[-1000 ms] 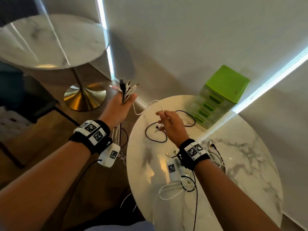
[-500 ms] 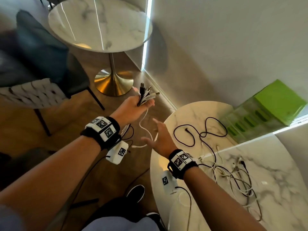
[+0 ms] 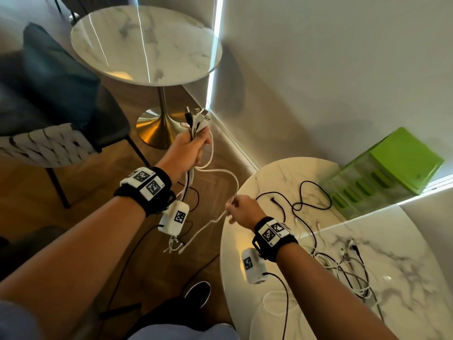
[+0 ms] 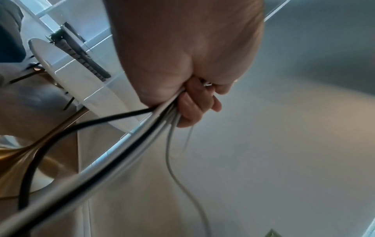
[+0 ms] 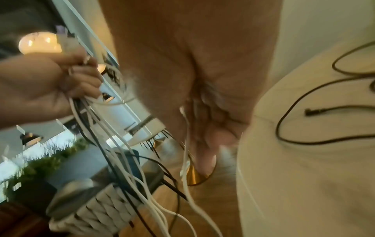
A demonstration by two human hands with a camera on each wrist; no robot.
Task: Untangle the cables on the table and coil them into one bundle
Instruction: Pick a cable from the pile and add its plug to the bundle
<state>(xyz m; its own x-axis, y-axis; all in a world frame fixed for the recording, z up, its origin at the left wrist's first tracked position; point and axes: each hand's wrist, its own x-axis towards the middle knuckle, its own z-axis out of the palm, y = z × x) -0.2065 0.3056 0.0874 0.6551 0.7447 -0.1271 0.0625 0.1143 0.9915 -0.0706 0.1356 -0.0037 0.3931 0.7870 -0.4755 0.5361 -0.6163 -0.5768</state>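
A bunch of cables [image 3: 196, 123] is being gripped in the left hand [image 3: 186, 148], while one white cable [image 3: 228, 177] is being pinched by the right hand [image 3: 242, 208] beside the tabletop [image 3: 245, 241].

The round marble worktop [image 3: 404, 303] carries a looping black cable [image 3: 304, 200], a tangle of seemingly white cables [image 3: 343, 268], and a green box [image 3: 392, 168].
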